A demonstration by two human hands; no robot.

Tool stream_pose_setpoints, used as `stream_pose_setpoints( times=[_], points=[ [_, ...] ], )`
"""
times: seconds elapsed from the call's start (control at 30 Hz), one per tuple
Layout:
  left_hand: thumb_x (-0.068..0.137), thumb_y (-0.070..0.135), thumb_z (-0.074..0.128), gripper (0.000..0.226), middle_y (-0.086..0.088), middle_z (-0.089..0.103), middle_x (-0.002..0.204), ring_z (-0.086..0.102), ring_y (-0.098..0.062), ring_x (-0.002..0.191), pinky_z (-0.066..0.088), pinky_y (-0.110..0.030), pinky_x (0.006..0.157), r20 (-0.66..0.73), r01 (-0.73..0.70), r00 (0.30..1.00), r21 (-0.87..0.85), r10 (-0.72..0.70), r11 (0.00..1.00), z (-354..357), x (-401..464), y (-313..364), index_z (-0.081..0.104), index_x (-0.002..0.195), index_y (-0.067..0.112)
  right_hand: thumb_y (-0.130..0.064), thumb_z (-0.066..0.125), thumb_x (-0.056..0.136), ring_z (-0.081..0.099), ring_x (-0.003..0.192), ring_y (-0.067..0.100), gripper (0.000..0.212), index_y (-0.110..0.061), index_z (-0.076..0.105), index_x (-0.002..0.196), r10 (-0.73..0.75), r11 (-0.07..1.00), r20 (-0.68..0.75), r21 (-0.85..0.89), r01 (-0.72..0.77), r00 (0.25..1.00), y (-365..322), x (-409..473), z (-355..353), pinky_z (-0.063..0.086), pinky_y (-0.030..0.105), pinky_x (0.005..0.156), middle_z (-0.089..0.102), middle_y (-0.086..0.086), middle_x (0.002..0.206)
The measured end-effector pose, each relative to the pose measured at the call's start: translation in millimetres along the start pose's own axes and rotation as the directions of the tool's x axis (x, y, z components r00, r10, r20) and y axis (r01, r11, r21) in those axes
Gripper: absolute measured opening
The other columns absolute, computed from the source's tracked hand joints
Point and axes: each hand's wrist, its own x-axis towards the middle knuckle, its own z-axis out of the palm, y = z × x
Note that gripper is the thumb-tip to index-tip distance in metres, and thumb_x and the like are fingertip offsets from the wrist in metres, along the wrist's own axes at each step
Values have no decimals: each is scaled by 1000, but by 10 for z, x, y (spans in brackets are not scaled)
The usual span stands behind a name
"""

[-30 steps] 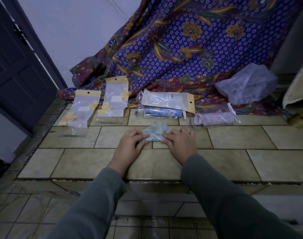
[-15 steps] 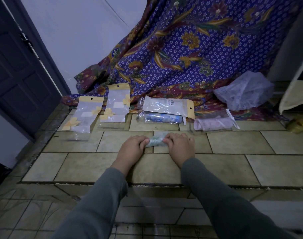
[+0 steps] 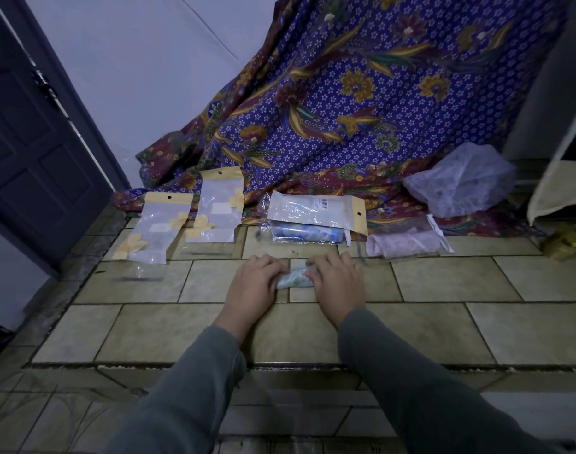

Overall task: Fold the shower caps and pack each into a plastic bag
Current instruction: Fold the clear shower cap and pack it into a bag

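Observation:
A pale green patterned shower cap (image 3: 296, 278) lies folded into a narrow strip on the tiled floor. My left hand (image 3: 254, 283) grips its left end and my right hand (image 3: 336, 283) grips its right end, fingers curled over it. Only the middle of the cap shows between the hands. Beyond them lie two clear plastic bags with yellow headers (image 3: 159, 229) (image 3: 220, 206), a flat bag with a yellow end (image 3: 316, 211) on a blue packed cap (image 3: 304, 234), and a pink packed cap (image 3: 406, 244).
A purple floral cloth (image 3: 362, 103) hangs at the back. A crumpled clear bag (image 3: 460, 180) sits at the right on it. A dark door (image 3: 27, 136) stands at the left. A step edge (image 3: 280, 365) runs across below my wrists.
The cap went from a wider piece to a tight narrow strip as both hands drew together and rolled it forward a little.

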Motion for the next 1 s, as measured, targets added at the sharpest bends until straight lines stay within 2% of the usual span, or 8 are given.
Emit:
stream_pose_setpoints(
  times=[0.1,0.23,0.37,0.47,0.63,0.77,0.9,1.0],
  points=[
    [79,24,37,41,-1,66,99,57,-26,89,45,-38,81,12,5,1000,-65,-5,998,41,-48,-52,71,100,16,-40,45,86,55,76,24,28,-27,69,79,-36,999,-68,-31,34,997,26,-43,44,41,33,61,60,-5,80],
    [82,51,51,43,10,62,107,50,-14,103,41,-32,91,44,63,997,-94,-59,994,42,-126,-37,70,109,24,-46,42,85,55,75,23,35,-30,73,81,-50,998,-29,-38,49,998,76,-60,60,43,35,61,60,-7,79],
    [78,57,52,47,11,63,104,53,-16,101,43,-37,88,17,87,996,-90,-86,992,67,-122,-50,71,108,26,-56,49,82,55,82,22,38,-32,73,99,-87,994,67,-55,91,994,169,-94,35,40,38,70,60,-8,82],
    [79,57,49,47,12,63,104,53,-17,101,41,-37,87,32,106,994,-66,-104,992,54,-107,-19,71,107,28,-53,59,83,52,92,24,36,-32,70,109,-105,993,101,-41,109,989,178,-30,-15,34,38,77,62,-6,89],
    [83,57,42,47,7,63,95,54,-20,94,39,-35,80,30,83,996,-18,-82,996,11,-143,23,73,102,27,-52,44,86,54,89,24,38,-32,73,100,-95,994,76,-42,98,993,154,-50,-15,32,40,79,63,-5,85],
    [82,60,35,56,0,62,91,56,-23,93,38,-34,80,105,141,985,-52,-135,989,-40,-131,100,71,106,25,-48,40,96,52,100,17,33,-35,69,104,-66,996,165,-45,74,984,145,-53,-83,25,38,87,62,-8,97],
    [87,39,56,20,7,67,99,60,-18,97,41,-38,88,115,186,978,-113,-173,976,-96,-65,133,63,104,29,-46,42,95,50,107,15,29,-35,68,102,-18,1000,205,-13,21,979,111,13,-90,27,36,87,61,-8,99],
    [90,32,59,15,9,67,104,58,-16,103,38,-36,89,118,199,975,-81,-189,977,-94,-36,129,64,104,30,-48,48,92,50,105,17,22,-32,63,97,19,999,160,31,-24,987,101,19,-74,28,36,86,63,-8,99]
  ],
)
